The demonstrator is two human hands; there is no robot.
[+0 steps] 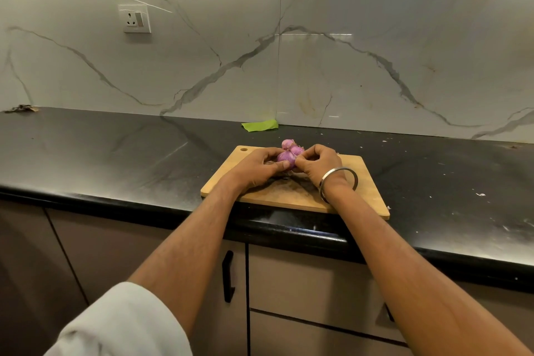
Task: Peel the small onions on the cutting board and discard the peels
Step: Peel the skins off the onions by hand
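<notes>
Peeling is the step in hand, early on by my read: no bare white onion shows anywhere.

Black countertop [115, 153] runs under a marble backsplash [375, 37]; a wall socket [134, 19] sits upper left, and a green scrap [260, 125] lies where counter meets wall. Pale flecks are scattered on the counter to the right, too small to identify.

Wooden cutting board [367, 182] sits at the counter's front edge, with a dark stain in its near middle.

Left hand [254, 167] and right hand [318, 166] meet over the board's far half. A metal bangle [338, 182] is on the right wrist.

Small purple onions [289, 144] are clustered at the board's far edge, skins on. One onion [286, 156] is held between the hands: left fingers curled round it, thumb on its front; right fingertips pinched at its right end, apparently on skin or tip, hard to confirm.

Next move, as I judge it: right hand pulls skin away while left steadies. Dry skin tears easily, so expect fragments. No bin in view for discards.
</notes>
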